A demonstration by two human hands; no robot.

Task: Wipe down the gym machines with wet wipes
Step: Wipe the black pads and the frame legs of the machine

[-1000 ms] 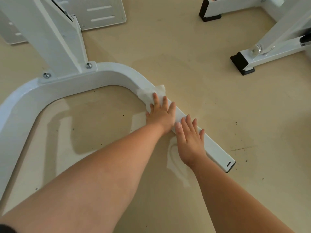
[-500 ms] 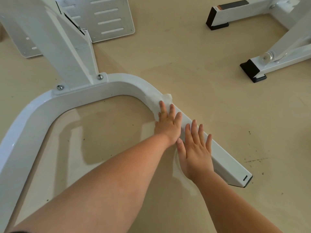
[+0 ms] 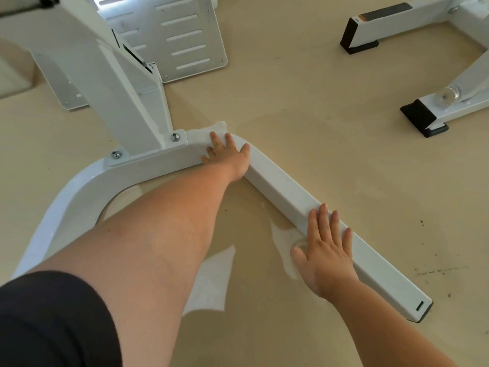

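The white base frame (image 3: 285, 192) is braced on its straight leg by the right hand (image 3: 326, 256), fingers straight and flat. At the bend, the wet wipe (image 3: 202, 135) is pressed under the left hand (image 3: 229, 154) — fingers spread. A bolt (image 3: 175, 136) is seen just beside it — the wipe could be snagged and torn there

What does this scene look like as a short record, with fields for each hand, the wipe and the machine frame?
frame: white, curved, on beige floor
wipe: white, on the frame's bend beside the bolted post
left hand: flat, presses the wipe
right hand: flat, rests on the frame's straight part, apart from the left hand
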